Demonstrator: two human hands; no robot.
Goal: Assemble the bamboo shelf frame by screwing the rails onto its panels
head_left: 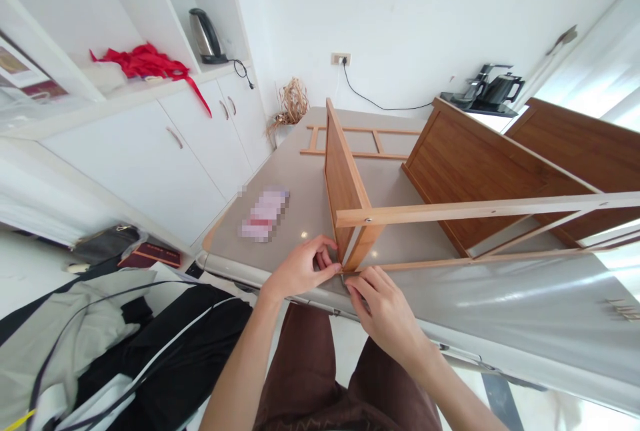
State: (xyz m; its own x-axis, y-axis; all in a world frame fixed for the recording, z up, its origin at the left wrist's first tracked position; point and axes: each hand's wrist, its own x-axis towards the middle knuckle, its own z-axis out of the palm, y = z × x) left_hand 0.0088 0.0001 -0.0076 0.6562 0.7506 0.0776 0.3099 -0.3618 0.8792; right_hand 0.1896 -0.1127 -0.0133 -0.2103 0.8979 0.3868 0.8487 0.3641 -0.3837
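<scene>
the upright wooden panel [345, 184] stood on its edge on the counter [300, 211], its long axis running from the near counter edge away toward the far wall, its near end at the person's hands. a pale wooden rail [480, 209] met the top of that near end and pointed off to the right, its long axis across the view; a thinner rail [450, 261] ran the same way along the counter below it.

the left hand [300, 271] pinched the panel's lower near corner, fingers [327, 251] curled and touching the wood. the right hand [385, 311] lay just beside it at the base of the corner, fingers bent against the joint; whether they gripped anything could not be told.

a blurred packet [265, 214] lay on the counter to the left, its writing unreadable.
</scene>
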